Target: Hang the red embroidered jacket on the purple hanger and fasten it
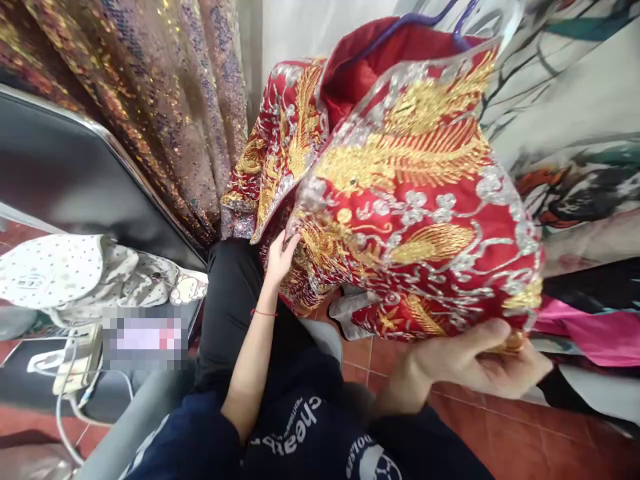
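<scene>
**Red and gold embroidered garment held up in both hands**

Red cloth stitched with gold and silver thread fills the upper middle of the view: an embroidered garment (400, 193) on a purple hanger (400, 27), inside a clear plastic cover. At 9 o'clock lies a white dotted cloth (50, 270), beneath it a white cable (65, 400), and sequinned fabric (150, 87) hangs at 11 o'clock. The left hand (281, 257) reaches up on a straight forearm with a red string at the wrist, its fingers pressed flat against the garment's lower left edge. On the dark sweatshirt (300, 427) at 6 o'clock white letters read "cheap". The garment's long axis runs from 1 o'clock down toward 5 o'clock, collar uppermost. The right hand (475, 363), palm up, pinches the lower hem between thumb and curled fingers above the red tiled floor (500, 440).
</scene>
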Demonstrator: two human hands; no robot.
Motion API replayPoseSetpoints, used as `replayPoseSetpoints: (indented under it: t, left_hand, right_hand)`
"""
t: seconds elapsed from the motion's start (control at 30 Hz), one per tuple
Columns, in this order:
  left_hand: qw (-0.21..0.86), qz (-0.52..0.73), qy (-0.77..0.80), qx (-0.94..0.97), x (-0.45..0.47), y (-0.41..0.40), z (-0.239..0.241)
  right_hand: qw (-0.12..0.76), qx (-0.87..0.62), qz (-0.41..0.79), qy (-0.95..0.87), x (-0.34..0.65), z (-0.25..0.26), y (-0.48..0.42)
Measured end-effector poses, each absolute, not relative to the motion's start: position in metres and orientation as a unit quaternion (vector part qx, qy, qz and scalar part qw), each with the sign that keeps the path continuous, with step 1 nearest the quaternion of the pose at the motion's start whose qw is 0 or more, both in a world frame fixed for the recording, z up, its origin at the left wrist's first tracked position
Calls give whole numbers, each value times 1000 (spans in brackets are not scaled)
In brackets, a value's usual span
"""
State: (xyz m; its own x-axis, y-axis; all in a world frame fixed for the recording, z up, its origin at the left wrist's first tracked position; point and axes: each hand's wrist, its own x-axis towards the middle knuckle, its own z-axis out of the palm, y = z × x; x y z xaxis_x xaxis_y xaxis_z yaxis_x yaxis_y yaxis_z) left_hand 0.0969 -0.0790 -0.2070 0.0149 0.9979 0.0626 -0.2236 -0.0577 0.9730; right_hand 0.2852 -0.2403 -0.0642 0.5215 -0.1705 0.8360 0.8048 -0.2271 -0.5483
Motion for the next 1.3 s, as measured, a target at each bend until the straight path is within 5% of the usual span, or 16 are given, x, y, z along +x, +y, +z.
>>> replayPoseSetpoints:
  t: [0.27, 0.5, 0.63, 0.83, 1.3]
  left_hand:
    - [553, 566, 496, 357, 120, -27, -242]
    - [606, 594, 447, 283, 105, -52, -248]
    - [648, 630, 386, 183, 90, -53, -239]
    - [695, 634, 339, -3, 84, -50, -223]
    - [850, 481, 213, 2, 151, -159, -204]
  right_hand:
    - [478, -771, -240, -345, 295, -126, -225]
    - [514, -574, -475, -425, 252, -103, -216]
    - [476, -549, -188, -661, 206, -84, -193]
    - [513, -626, 7, -588, 163, -47, -105]
    - [522, -629, -82, -571, 191, -3, -77]
